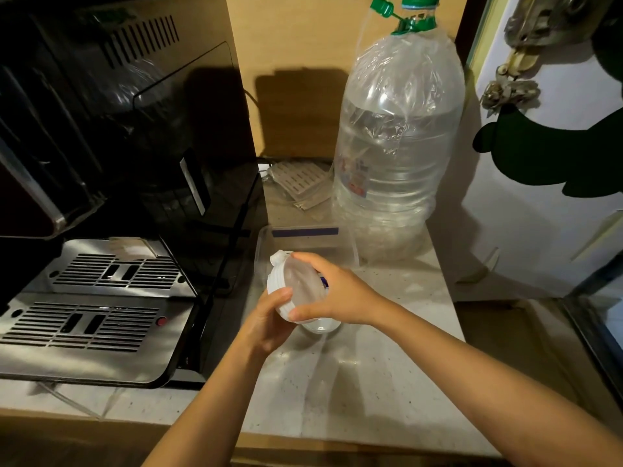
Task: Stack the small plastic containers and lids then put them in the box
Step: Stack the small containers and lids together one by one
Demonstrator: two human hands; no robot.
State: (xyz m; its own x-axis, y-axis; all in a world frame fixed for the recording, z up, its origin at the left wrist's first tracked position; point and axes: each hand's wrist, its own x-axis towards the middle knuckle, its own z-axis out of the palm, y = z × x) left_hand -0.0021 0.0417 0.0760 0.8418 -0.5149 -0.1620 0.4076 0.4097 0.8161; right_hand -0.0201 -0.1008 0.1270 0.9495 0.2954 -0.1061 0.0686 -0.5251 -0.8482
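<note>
Dim, warm indoor light, strongest from the upper right — the pale wall and the big water bottle are the brightest parts. The bottle throws a hard dark shadow leftward onto the wooden back panel. The black appliance at left sinks almost into full shadow, with soft glare on its steel grille tray. The speckled bench carries faint bright reflections. Wide-angle bending curves the edges — straight lines bow at left and right. Focus is slightly soft throughout.
</note>
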